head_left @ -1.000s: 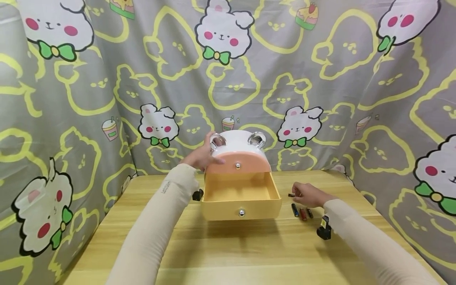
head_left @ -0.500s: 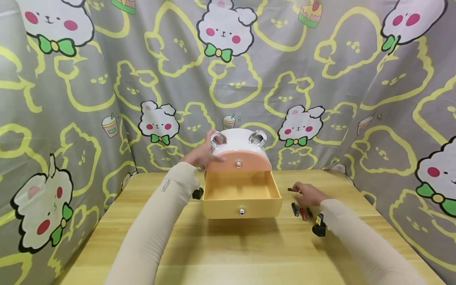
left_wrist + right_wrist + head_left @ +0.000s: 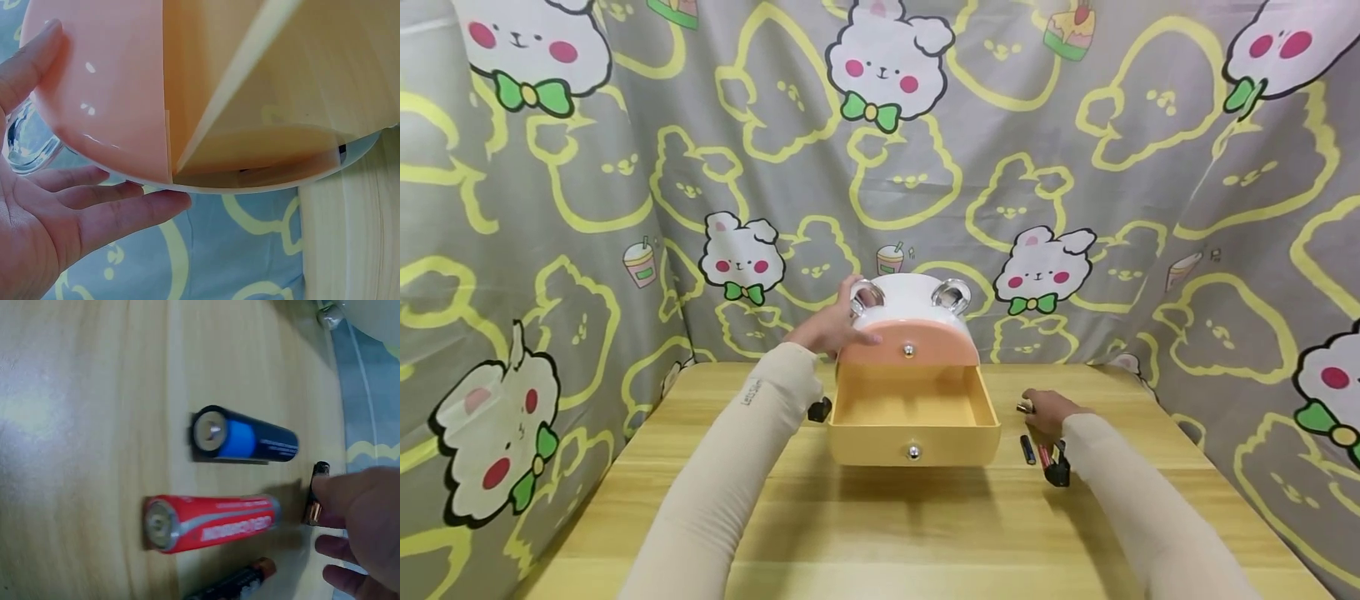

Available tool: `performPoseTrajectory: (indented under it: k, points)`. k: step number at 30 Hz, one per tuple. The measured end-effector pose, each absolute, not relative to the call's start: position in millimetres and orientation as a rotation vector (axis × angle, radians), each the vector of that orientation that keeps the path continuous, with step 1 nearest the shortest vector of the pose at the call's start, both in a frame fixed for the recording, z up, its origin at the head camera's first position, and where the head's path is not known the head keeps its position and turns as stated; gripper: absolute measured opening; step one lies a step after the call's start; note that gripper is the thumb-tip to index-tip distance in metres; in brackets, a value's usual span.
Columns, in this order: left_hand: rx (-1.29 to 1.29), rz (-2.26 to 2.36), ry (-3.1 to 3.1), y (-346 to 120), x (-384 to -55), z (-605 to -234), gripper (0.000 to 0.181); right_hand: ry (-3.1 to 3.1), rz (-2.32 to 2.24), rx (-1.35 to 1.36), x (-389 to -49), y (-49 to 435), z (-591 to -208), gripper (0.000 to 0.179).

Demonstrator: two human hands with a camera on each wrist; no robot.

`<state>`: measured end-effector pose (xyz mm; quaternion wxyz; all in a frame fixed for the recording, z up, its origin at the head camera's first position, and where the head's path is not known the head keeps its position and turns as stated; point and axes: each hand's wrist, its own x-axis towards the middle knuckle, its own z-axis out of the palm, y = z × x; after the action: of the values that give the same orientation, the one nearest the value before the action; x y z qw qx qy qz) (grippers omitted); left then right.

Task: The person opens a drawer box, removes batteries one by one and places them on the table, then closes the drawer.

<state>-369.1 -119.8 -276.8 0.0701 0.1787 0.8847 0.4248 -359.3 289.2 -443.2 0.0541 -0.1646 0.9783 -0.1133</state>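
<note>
Cream sleeve (image 3: 730, 458) lettered "LetsSlim", left fingers (image 3: 128, 219) gripping pink-fronted cabinet (image 3: 925, 340), right fingers (image 3: 335, 547) pinching dark battery (image 3: 314, 511)

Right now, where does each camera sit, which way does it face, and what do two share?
Head: on the person's head, facing forward and down at the drawer box and table; left hand, right hand and both sleeves show.
Left wrist: on that wrist, facing the peach front and open drawer; part of the left hand shows.
Right wrist: on that wrist, facing across the table; part of the right hand shows, pinching a small battery.
Shared: head and right wrist both show the blue-banded battery and red battery.
</note>
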Motion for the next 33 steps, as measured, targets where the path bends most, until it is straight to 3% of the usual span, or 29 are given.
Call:
performPoseTrajectory:
  k: [33]
  points:
    - [0.541,1.316,2.645,-117.1,-368.9,-277.6,0.114,2.834,-0.502,-0.344,-351.0,282.0,-445.0,0.025]
